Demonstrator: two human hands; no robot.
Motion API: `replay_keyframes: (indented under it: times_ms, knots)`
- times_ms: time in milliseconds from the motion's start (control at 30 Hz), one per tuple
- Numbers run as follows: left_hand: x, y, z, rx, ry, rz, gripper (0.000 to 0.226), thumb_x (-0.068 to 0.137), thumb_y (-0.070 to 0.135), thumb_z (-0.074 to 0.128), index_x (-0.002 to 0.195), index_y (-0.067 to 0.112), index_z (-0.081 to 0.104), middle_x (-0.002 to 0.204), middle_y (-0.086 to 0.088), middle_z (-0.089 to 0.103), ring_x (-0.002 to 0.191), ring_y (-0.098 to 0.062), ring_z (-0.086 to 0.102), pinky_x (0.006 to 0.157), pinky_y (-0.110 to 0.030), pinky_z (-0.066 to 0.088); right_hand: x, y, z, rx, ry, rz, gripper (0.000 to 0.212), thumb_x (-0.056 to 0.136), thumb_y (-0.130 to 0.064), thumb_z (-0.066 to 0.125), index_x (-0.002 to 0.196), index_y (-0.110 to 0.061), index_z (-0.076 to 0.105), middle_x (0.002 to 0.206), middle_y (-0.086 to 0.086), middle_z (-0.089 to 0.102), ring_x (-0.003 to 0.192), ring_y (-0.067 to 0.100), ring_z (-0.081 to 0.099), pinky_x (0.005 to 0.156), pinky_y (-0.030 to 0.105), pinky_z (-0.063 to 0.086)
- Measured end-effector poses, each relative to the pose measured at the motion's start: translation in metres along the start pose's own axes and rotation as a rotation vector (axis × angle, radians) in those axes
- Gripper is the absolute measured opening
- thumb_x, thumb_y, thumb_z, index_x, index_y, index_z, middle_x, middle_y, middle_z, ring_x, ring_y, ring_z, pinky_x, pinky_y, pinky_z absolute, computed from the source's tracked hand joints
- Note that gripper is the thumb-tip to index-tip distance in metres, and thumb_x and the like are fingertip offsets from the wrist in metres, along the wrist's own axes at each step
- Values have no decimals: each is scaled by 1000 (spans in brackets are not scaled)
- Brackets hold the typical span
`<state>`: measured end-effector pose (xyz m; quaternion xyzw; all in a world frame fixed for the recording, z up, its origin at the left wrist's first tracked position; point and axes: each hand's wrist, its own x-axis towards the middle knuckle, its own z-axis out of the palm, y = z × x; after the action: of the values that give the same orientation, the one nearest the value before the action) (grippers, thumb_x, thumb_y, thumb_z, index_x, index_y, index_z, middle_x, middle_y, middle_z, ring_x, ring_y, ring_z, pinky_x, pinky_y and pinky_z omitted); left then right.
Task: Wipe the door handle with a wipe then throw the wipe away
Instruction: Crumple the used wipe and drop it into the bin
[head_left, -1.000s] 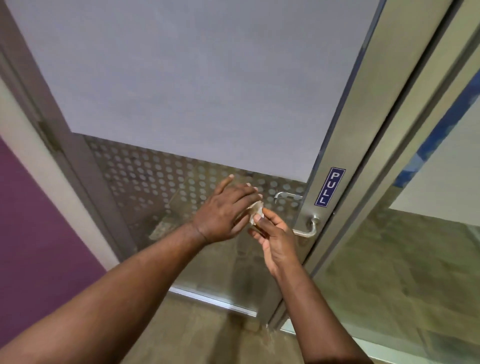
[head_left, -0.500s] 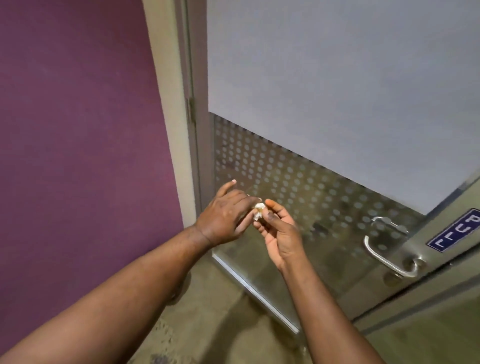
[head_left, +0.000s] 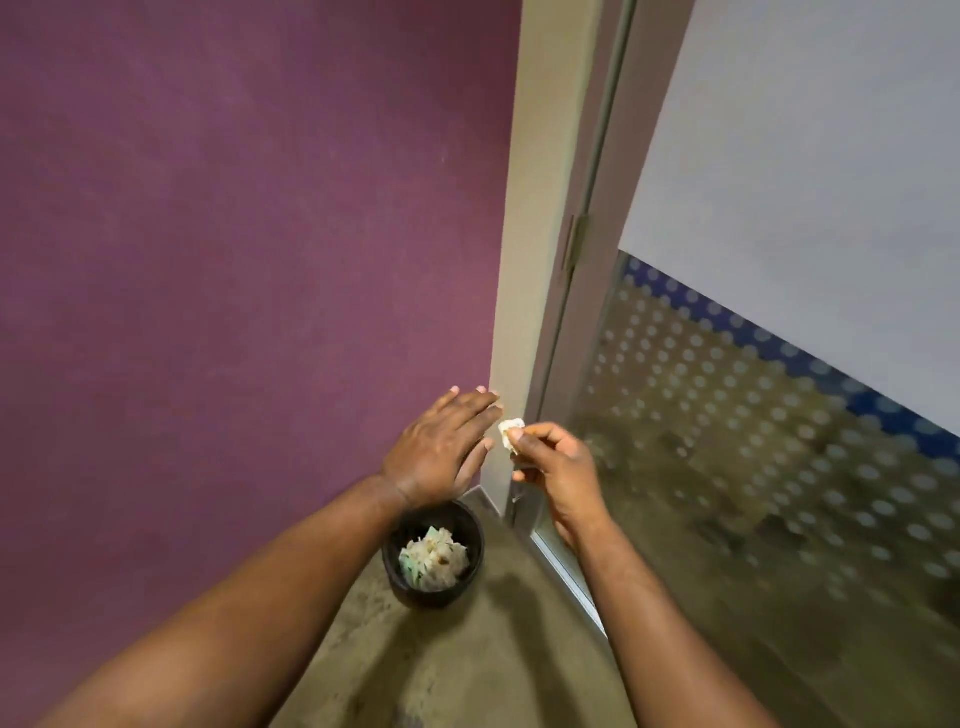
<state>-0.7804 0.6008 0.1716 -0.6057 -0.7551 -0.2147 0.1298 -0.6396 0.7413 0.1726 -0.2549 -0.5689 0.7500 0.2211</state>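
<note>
A small crumpled white wipe is pinched between the thumb and fingers of my right hand. My left hand hovers just left of it, palm down, fingers spread, holding nothing. Below both hands a black waste bin stands on the floor in the corner, with several crumpled tissues inside. The door handle is out of view.
A purple wall fills the left. A cream door frame and the hinge side of a frosted glass door with a dotted band run down the right. Brown floor lies below.
The view has swung left, away from the handle, to the wall corner and the bin. My left hand has let go of the wipe and spread open; my right hand still holds it.
</note>
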Motion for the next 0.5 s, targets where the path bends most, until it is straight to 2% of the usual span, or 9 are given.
replay_keyframes:
  times_ms: [100,200,267,333,400,500]
  knots:
    - [-27,-46,-2,12,-34,-138,52,107,36,38,153,13,46,162,-7,42,153,-22,33,128,-45,25,27,21,30,-155,-2,3,5,85,-15,78,81,-17,76,81,6,75,74,15,69,60,27,55]
    - [-53,-75,6,24,-102,-266,55,108,39,35,158,16,37,168,-3,30,158,-17,19,130,-42,16,49,47,48,-280,19,29,9,82,-14,80,77,-16,72,69,-1,73,63,13,68,57,28,57]
    - [-69,-90,17,26,-152,-326,55,110,36,38,160,16,33,169,-4,25,158,-13,10,131,-37,8,67,70,57,-397,31,44,12,80,-16,80,74,-17,69,65,-4,71,58,11,66,57,34,58]
    - [-83,-101,30,28,-175,-377,55,110,33,41,161,14,31,170,-5,23,156,-10,5,129,-31,2,82,95,62,-525,48,54,13,78,-18,79,73,-20,67,68,-3,71,61,17,68,63,39,59]
    - [-94,-108,41,37,-207,-418,57,110,34,40,162,13,28,171,-5,20,156,-10,3,128,-30,-1,91,118,63,-616,56,68,12,79,-20,77,74,-22,66,69,-4,70,65,17,68,65,38,58]
    - [-105,-126,62,24,-266,-496,60,109,37,34,164,17,20,173,-2,10,156,-7,-5,127,-30,-4,111,155,61,-707,20,44,8,80,-16,71,77,-17,64,73,3,68,69,23,65,68,41,57]
